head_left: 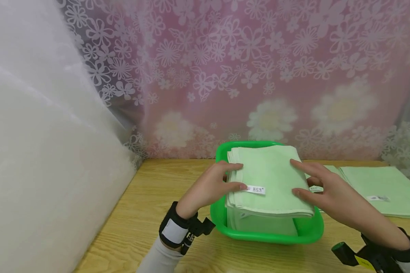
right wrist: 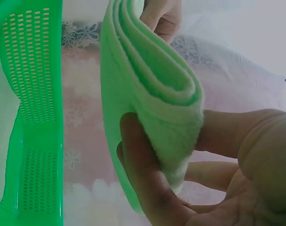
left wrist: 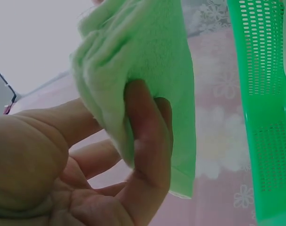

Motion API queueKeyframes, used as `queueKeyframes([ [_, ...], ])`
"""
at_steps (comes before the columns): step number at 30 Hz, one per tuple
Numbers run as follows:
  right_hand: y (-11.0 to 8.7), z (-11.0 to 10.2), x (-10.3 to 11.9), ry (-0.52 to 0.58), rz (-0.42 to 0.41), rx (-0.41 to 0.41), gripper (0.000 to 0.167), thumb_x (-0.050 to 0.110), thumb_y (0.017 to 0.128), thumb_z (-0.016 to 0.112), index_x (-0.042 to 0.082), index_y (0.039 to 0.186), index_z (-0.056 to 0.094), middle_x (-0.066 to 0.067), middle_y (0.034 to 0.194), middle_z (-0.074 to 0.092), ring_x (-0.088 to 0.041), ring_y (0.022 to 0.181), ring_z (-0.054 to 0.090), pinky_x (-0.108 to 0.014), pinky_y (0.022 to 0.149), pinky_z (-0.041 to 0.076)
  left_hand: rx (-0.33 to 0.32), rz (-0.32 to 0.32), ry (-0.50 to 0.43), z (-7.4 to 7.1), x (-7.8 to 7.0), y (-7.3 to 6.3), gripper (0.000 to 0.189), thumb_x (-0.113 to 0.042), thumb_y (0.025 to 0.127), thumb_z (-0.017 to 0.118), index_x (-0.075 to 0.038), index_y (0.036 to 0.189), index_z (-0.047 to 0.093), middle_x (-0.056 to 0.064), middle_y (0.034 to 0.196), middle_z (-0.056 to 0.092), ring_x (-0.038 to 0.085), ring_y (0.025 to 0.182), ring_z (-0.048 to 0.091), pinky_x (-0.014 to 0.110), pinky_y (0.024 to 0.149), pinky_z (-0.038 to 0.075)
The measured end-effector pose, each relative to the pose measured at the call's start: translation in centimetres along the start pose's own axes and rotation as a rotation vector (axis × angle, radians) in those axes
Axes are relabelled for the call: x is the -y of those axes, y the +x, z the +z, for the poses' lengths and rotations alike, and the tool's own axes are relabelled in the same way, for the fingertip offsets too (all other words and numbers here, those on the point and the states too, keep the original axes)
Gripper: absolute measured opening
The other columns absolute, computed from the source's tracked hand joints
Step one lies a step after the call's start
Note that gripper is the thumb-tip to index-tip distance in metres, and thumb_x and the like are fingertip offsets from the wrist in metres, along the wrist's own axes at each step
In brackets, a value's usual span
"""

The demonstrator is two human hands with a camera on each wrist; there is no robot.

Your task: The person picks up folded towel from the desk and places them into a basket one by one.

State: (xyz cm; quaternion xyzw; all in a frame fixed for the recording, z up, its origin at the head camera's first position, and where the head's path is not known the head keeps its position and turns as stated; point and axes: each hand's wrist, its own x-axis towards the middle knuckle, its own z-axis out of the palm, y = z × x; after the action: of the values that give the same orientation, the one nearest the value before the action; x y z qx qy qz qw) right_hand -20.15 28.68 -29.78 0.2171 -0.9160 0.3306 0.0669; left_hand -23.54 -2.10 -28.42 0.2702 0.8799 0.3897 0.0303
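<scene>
L hand & R hand pinch opp. sides of a pale-green, folded, rectangular fabric cloth, thumb & fingers either side of it. It's held over a bright-green, rounded-rect., perforated plastic basket, w/ a small white printed label face up nr L hand. Below, in the basket: another pale-green folded cloth. To the R, more flat, pale-green folded cloths on a light-brown wood-grain table; pink floral curtain behind.
</scene>
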Motion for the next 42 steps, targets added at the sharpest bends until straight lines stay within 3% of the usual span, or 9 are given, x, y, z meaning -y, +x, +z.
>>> queueKeyframes([
  [4, -0.1, 0.2, 0.0, 0.02, -0.018, 0.0, 0.073, 0.024, 0.096, 0.07, 0.015, 0.158, 0.031, -0.017, 0.149, 0.039, 0.002, 0.1, 0.058, -0.025, 0.065, 0.05, 0.009, -0.01, 0.009, 0.0, 0.0, -0.2, 0.059, -0.031, 0.091, 0.075, -0.015, 0.144, 0.055, -0.004, 0.109, 0.059, 0.015, 0.078, 0.044, 0.024, 0.063, 0.038],
  [11, 0.2, 1.0, 0.0, 0.02, -0.042, 0.023, 0.072, 0.019, 0.096, 0.069, 0.006, 0.156, 0.033, -0.018, 0.142, 0.043, -0.029, 0.105, 0.062, -0.025, 0.067, 0.048, 0.068, -0.067, -0.005, 0.7, 0.0, -0.1, 0.06, -0.024, 0.091, 0.075, -0.013, 0.147, 0.052, -0.002, 0.114, 0.055, 0.016, 0.084, 0.043, 0.023, 0.064, 0.039],
  [20, 0.1, 3.2, -0.5, -0.003, -0.08, 0.025, 0.07, 0.014, 0.092, 0.073, 0.0, 0.152, 0.038, -0.019, 0.134, 0.048, -0.023, 0.094, 0.058, -0.025, 0.063, 0.046, 0.102, -0.072, 0.117, 3.1, 1.5, -0.2, 0.062, -0.022, 0.09, 0.076, -0.011, 0.146, 0.052, 0.007, 0.13, 0.056, 0.015, 0.093, 0.045, 0.023, 0.074, 0.041],
  [27, -0.4, 4.8, -1.8, 0.003, -0.051, 0.042, 0.071, 0.012, 0.089, 0.076, -0.002, 0.15, 0.041, -0.019, 0.132, 0.05, -0.01, 0.085, 0.05, -0.024, 0.059, 0.045, 0.131, -0.077, 0.168, 4.0, 2.5, -0.4, 0.062, -0.023, 0.09, 0.076, -0.011, 0.145, 0.053, 0.005, 0.121, 0.058, 0.013, 0.087, 0.045, 0.023, 0.07, 0.04],
  [34, -0.1, 5.6, -2.4, -0.008, -0.031, 0.082, 0.073, 0.007, 0.087, 0.076, -0.006, 0.149, 0.041, -0.024, 0.129, 0.05, -0.015, 0.084, 0.051, -0.024, 0.06, 0.046, 0.186, -0.072, 0.205, 4.7, 3.2, 0.0, 0.065, -0.015, 0.087, 0.078, -0.006, 0.146, 0.051, 0.007, 0.119, 0.058, 0.012, 0.083, 0.043, 0.02, 0.065, 0.039],
  [42, -0.1, 6.9, -3.2, -0.068, -0.021, 0.118, 0.074, 0.006, 0.085, 0.077, -0.009, 0.148, 0.04, -0.027, 0.13, 0.047, -0.013, 0.08, 0.049, -0.024, 0.061, 0.045, 0.204, -0.082, 0.323, 5.8, 3.5, 0.1, 0.066, -0.011, 0.085, 0.079, -0.005, 0.145, 0.052, 0.009, 0.127, 0.058, 0.011, 0.101, 0.049, 0.018, 0.079, 0.043],
])
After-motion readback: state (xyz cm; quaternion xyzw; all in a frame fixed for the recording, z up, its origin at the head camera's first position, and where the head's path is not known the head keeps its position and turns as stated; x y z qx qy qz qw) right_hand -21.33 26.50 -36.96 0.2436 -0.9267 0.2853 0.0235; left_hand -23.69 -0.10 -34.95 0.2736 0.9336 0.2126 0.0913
